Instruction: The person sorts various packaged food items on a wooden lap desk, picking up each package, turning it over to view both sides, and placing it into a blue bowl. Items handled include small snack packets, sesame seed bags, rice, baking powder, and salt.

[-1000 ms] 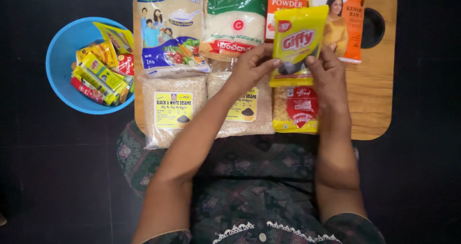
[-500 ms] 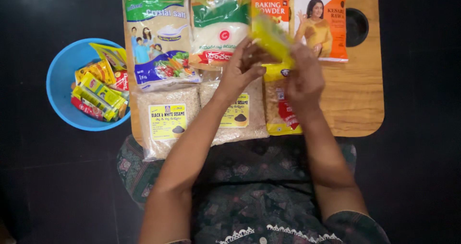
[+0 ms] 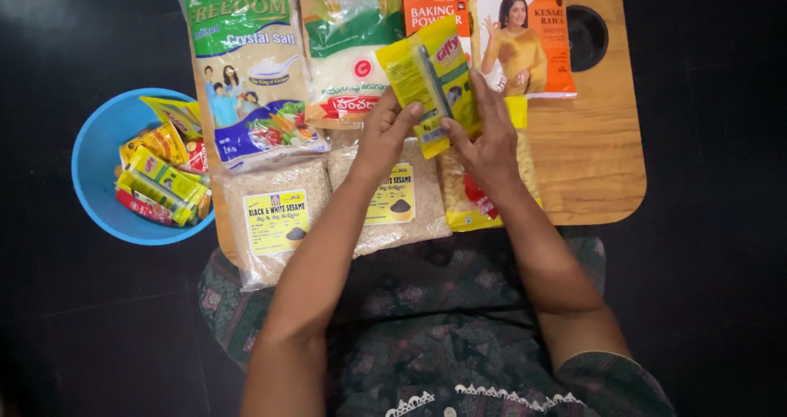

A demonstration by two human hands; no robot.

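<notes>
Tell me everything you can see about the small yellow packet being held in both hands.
The yellow packet is a flat, glossy pouch that looks like plastic film, with red lettering and a dark vertical strip on the face shown. It is lifted above the wooden board, tilted with its top leaning left. The left hand pinches its lower left edge; the right hand grips its right side, fingers spread over it. It looks sealed.
</notes>
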